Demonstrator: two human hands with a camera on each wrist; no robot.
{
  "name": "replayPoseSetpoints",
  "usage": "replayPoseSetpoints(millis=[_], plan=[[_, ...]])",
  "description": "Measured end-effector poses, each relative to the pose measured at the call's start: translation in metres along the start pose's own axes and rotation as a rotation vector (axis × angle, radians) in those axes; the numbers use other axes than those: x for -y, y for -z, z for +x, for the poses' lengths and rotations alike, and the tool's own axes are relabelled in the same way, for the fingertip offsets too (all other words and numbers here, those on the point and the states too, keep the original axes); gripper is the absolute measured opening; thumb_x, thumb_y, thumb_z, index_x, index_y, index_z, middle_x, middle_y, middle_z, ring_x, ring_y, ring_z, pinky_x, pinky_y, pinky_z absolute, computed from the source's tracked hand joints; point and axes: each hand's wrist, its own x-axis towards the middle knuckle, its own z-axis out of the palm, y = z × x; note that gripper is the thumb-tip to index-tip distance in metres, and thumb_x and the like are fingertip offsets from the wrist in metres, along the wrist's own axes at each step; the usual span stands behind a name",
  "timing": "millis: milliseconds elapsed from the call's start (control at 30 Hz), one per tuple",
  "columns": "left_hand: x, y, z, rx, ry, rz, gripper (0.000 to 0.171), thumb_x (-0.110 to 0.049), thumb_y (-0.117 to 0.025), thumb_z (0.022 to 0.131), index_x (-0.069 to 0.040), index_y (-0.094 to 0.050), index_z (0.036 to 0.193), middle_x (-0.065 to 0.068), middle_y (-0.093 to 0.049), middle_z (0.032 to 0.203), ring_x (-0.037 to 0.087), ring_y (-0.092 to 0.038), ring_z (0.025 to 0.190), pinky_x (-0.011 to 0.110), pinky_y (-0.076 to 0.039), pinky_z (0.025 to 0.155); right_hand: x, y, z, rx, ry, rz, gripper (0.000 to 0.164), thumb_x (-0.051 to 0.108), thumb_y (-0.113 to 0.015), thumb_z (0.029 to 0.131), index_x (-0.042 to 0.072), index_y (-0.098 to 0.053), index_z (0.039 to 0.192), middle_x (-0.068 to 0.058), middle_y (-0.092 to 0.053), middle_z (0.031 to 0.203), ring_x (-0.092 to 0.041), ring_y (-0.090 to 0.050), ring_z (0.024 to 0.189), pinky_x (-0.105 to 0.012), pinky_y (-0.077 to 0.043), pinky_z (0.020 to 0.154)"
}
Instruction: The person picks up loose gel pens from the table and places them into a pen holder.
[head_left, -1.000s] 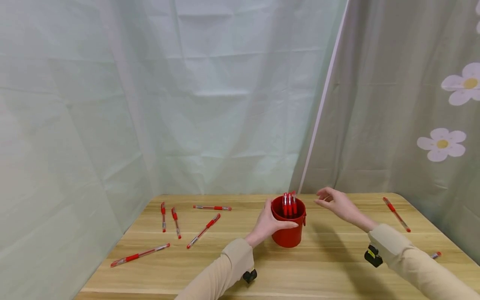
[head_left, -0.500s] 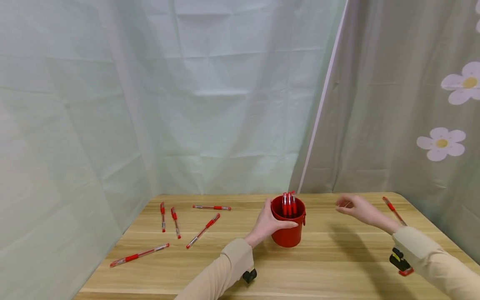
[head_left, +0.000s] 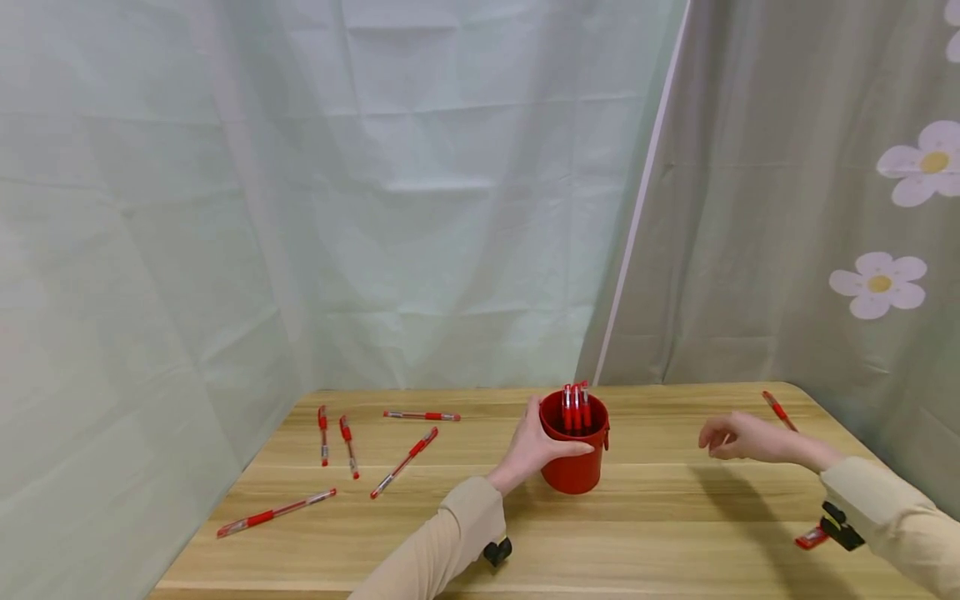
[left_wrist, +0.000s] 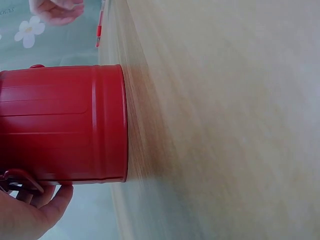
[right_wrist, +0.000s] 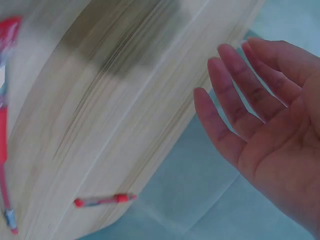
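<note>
My left hand [head_left: 531, 447] grips a small red metal bucket [head_left: 573, 473] on the wooden table, its thumb across the front and its fingers at the left side. Upright in the bucket stand 3 red gel pens [head_left: 576, 408], their lower parts hidden by the wall. In the left wrist view the bucket [left_wrist: 60, 122] fills the left, with fingers [left_wrist: 59, 202] against its side. To the bucket's right, my right hand [head_left: 753, 437] hovers above the table, holding nothing. Loosely bent fingers [right_wrist: 250, 100] show in the right wrist view, near one red pen [right_wrist: 100, 201].
Several red pens lie scattered at the table's left, among them a slanted one [head_left: 277, 512] near the front. At the right, one pen [head_left: 778, 408] lies by the far edge and another [head_left: 812, 537] is partly hidden under the right wrist. Curtains [head_left: 465, 208] hang behind the table [head_left: 637, 542].
My right hand has moved away from the bucket, to the right and a little nearer to me. The left hand and the bucket have stayed in place.
</note>
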Motion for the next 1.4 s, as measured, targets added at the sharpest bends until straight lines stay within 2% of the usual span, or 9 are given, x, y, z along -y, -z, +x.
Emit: replayPoseSetpoints(millis=[300, 533, 600, 767, 867, 933, 1100, 1300, 1400], plan=[[0.0, 0.001, 0.0, -0.001, 0.003, 0.015, 0.079, -0.028, -0.083, 0.064, -0.008, -0.035, 0.124, 0.0, -0.049, 0.116, 0.017, -0.048, 0.104, 0.031, -0.043, 0.081, -0.01, 0.008, -0.028, 0.136, 0.051, 0.126, 0.026, -0.018, -0.056, 0.072, -0.003, -0.056, 0.093, 0.0, -0.057, 0.081, -0.019, -0.057, 0.07, -0.029, -0.048, 0.056], [-0.001, 0.001, -0.001, 0.004, 0.0, -0.003, 0.076, -0.028, -0.082, 0.065, -0.01, -0.036, 0.123, -0.002, -0.048, 0.116, 0.016, -0.047, 0.104, 0.032, -0.044, 0.08, -0.014, 0.009, -0.047, 0.262, 0.043, 0.218, 0.036, -0.019, -0.056, 0.062, -0.001, -0.054, 0.094, -0.001, -0.057, 0.083, -0.02, -0.056, 0.071, -0.029, -0.048, 0.057], [-0.001, 0.001, -0.001, 0.007, 0.0, -0.009, 0.075, -0.028, -0.082, 0.066, -0.01, -0.036, 0.122, -0.002, -0.048, 0.117, 0.016, -0.047, 0.104, 0.033, -0.044, 0.08, -0.013, 0.011, -0.051, 0.287, 0.021, 0.215, 0.038, -0.015, -0.061, 0.064, -0.001, -0.053, 0.098, -0.002, -0.056, 0.086, -0.021, -0.056, 0.074, -0.03, -0.048, 0.06], [0.0, 0.001, 0.0, 0.005, -0.001, -0.014, 0.074, -0.026, -0.082, 0.066, -0.01, -0.036, 0.122, -0.002, -0.048, 0.117, 0.017, -0.047, 0.105, 0.033, -0.044, 0.08, -0.009, 0.014, -0.062, 0.311, -0.176, 0.199, 0.047, -0.001, -0.072, 0.067, 0.004, -0.05, 0.108, -0.007, -0.051, 0.097, -0.027, -0.051, 0.083, -0.033, -0.045, 0.066], [0.0, 0.001, -0.001, 0.005, 0.004, -0.014, 0.074, -0.026, -0.082, 0.066, -0.01, -0.036, 0.122, -0.002, -0.048, 0.117, 0.017, -0.047, 0.105, 0.034, -0.044, 0.08, -0.007, 0.013, -0.068, 0.314, -0.228, 0.167, 0.048, 0.003, -0.075, 0.066, 0.008, -0.05, 0.107, -0.006, -0.049, 0.099, -0.025, -0.048, 0.085, -0.032, -0.044, 0.066], [0.0, 0.001, -0.001, 0.006, 0.011, -0.014, 0.074, -0.026, -0.082, 0.066, -0.011, -0.036, 0.122, -0.002, -0.048, 0.117, 0.016, -0.046, 0.105, 0.034, -0.044, 0.08, -0.008, 0.011, -0.071, 0.321, -0.22, 0.121, 0.047, 0.005, -0.076, 0.065, 0.011, -0.05, 0.104, 0.0, -0.048, 0.097, -0.019, -0.047, 0.083, -0.03, -0.043, 0.065], [0.0, 0.0, -0.001, 0.005, 0.013, -0.011, 0.074, -0.026, -0.082, 0.066, -0.011, -0.036, 0.122, -0.003, -0.048, 0.117, 0.016, -0.046, 0.105, 0.034, -0.044, 0.08, -0.016, 0.006, -0.079, 0.311, -0.119, 0.023, 0.045, 0.004, -0.077, 0.062, 0.016, -0.051, 0.097, 0.012, -0.047, 0.09, -0.006, -0.045, 0.078, -0.027, -0.041, 0.061], [0.002, 0.0, 0.0, 0.003, 0.013, -0.006, 0.074, -0.027, -0.082, 0.066, -0.011, -0.036, 0.121, -0.003, -0.048, 0.116, 0.016, -0.047, 0.105, 0.034, -0.044, 0.081, -0.03, -0.004, -0.083, 0.256, 0.01, -0.061, 0.052, -0.006, -0.074, 0.051, 0.017, -0.047, 0.09, 0.016, -0.042, 0.082, -0.002, -0.04, 0.071, -0.021, -0.035, 0.053], [0.002, 0.0, -0.001, 0.003, 0.015, 0.0, 0.074, -0.028, -0.082, 0.065, -0.011, -0.036, 0.121, -0.003, -0.048, 0.116, 0.016, -0.047, 0.105, 0.034, -0.043, 0.081, -0.034, -0.006, -0.085, 0.231, 0.034, -0.091, 0.054, -0.009, -0.071, 0.048, 0.018, -0.046, 0.088, 0.017, -0.04, 0.08, -0.001, -0.039, 0.069, -0.019, -0.034, 0.052]])
